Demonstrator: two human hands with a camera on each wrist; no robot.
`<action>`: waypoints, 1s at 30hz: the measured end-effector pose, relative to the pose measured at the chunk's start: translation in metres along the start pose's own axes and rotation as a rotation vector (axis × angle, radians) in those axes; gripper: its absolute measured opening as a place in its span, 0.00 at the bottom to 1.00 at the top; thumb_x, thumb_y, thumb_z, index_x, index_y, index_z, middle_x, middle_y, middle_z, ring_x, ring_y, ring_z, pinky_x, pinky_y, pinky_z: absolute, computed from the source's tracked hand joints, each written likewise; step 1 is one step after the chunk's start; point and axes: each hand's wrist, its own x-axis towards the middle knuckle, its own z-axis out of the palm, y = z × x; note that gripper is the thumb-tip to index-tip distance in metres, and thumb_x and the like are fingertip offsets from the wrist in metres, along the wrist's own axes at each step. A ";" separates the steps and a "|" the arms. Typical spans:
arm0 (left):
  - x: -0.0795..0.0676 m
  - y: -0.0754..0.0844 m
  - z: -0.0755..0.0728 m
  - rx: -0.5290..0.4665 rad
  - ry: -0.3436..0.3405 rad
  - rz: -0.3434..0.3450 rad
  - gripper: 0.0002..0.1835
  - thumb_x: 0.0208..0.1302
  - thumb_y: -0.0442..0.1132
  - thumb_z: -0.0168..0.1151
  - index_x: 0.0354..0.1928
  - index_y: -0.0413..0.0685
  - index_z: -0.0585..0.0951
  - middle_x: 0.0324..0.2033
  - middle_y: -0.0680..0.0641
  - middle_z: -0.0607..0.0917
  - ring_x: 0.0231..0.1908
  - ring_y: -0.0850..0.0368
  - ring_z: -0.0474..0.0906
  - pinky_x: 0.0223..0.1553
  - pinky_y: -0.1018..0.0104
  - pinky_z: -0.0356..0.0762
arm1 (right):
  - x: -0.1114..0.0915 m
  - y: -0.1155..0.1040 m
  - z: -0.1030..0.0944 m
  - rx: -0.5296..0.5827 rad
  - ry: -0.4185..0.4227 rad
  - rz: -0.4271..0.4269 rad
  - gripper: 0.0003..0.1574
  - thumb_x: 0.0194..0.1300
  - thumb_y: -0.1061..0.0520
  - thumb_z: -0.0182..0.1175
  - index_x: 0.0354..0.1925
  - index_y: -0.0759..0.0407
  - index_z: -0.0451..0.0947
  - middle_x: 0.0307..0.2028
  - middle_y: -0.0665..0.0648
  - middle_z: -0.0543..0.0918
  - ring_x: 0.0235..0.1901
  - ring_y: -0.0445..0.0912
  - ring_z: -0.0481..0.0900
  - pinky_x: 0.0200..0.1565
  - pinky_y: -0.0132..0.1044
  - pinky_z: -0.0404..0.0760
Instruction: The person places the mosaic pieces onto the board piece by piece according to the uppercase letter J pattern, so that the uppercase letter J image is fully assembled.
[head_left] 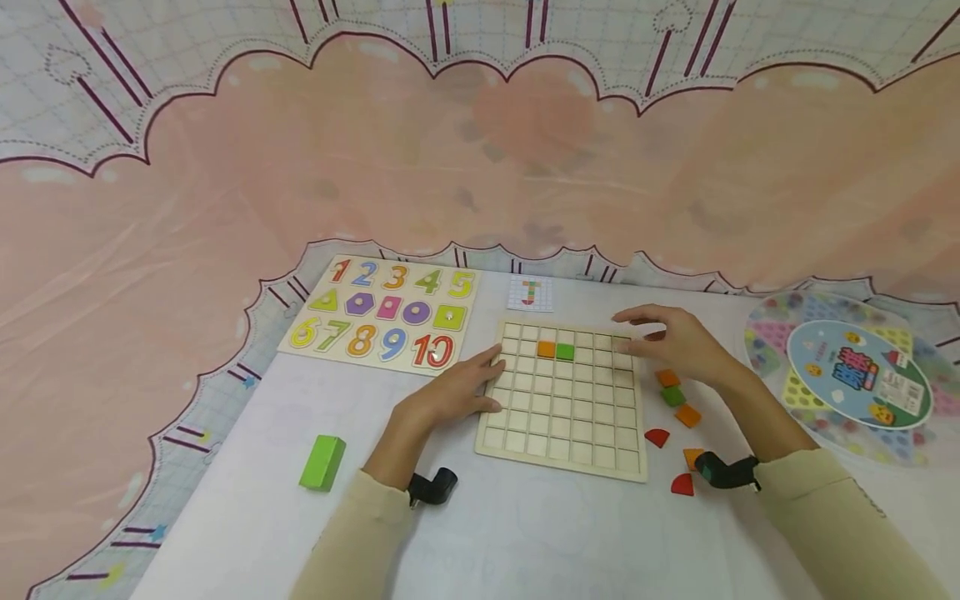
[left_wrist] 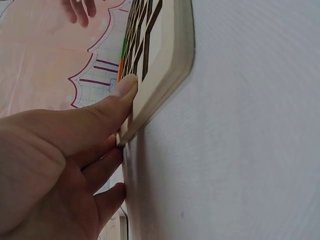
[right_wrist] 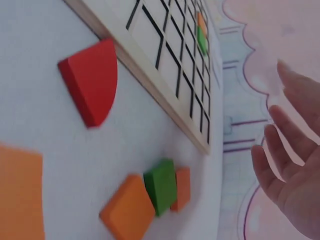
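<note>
A wooden grid board [head_left: 561, 471] lies flat on the table. An orange square tile [head_left: 546, 350] and a green square tile [head_left: 565, 352] sit side by side near its top. My left hand [head_left: 448, 396] rests on the board's left edge, thumb on the rim [left_wrist: 131, 107], fingers spread along the side. Over the upper right corner hovers my right hand [head_left: 678, 342], loosely extended and holding nothing. To the right of the board lie loose orange tiles [head_left: 687, 415], a green tile [right_wrist: 161, 187] and two red quarter-round tiles [right_wrist: 92, 82].
Behind the board stands a small pattern card [head_left: 530, 293] with a coloured figure. A number-and-shape puzzle board [head_left: 348, 321] lies at the back left, with a green block [head_left: 322, 462] in front of it. On the far right is a round package [head_left: 858, 373] on a clear, colourful sheet.
</note>
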 end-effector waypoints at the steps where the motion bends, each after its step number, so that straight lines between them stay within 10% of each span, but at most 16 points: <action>1: 0.000 0.000 0.000 0.001 -0.001 0.000 0.39 0.68 0.44 0.67 0.77 0.46 0.63 0.83 0.49 0.51 0.82 0.47 0.51 0.82 0.51 0.55 | -0.003 0.002 -0.003 0.001 0.008 -0.002 0.32 0.67 0.49 0.69 0.65 0.58 0.77 0.68 0.61 0.77 0.69 0.60 0.71 0.67 0.61 0.76; 30: 0.001 -0.003 0.003 -0.020 0.009 0.037 0.38 0.68 0.41 0.66 0.77 0.41 0.63 0.82 0.46 0.51 0.82 0.45 0.49 0.81 0.49 0.55 | -0.050 0.066 0.003 -0.029 -0.019 0.101 0.24 0.70 0.54 0.65 0.62 0.59 0.79 0.64 0.65 0.80 0.67 0.63 0.71 0.69 0.66 0.70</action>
